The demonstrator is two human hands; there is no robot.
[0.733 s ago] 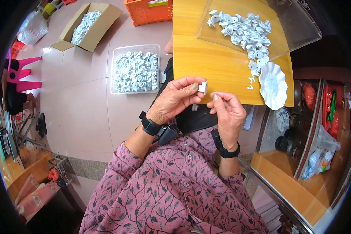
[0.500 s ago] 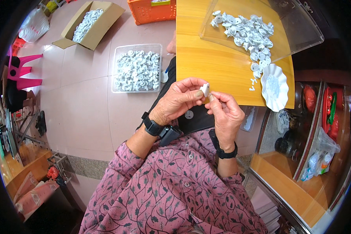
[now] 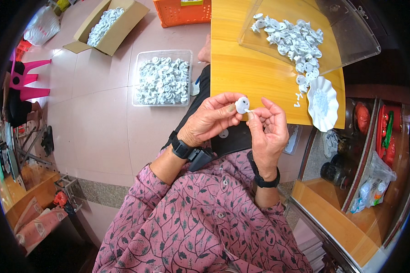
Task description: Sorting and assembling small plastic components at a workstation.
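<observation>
Between the thumb and fingers of my left hand [image 3: 206,122] is a round white plastic part [image 3: 242,103] with small dark holes, its flat face turned up. My right hand [image 3: 269,134] pinches a tiny white piece [image 3: 248,110] against the lower right edge of that part; the other right fingers are loosely raised. Both hands are just off the near edge of the yellow table [image 3: 259,77]. On it, a few small white slivers [image 3: 298,100] lie beside a white scalloped dish [image 3: 324,124] of tiny translucent pieces. Similar white parts [image 3: 296,43] are heaped farther back.
A clear plastic lid or tray [image 3: 351,50] lies tilted under the heap. On the floor to the left stand a clear tub [image 3: 135,95] and a cardboard box [image 3: 123,32], both full of white parts. An orange crate [image 3: 182,14] is behind. Shelves [image 3: 337,200] flank the right.
The white part has turned in my left hand, so its round face now shows. My right fingers have spread a little, with the pinch kept at the part's edge.
</observation>
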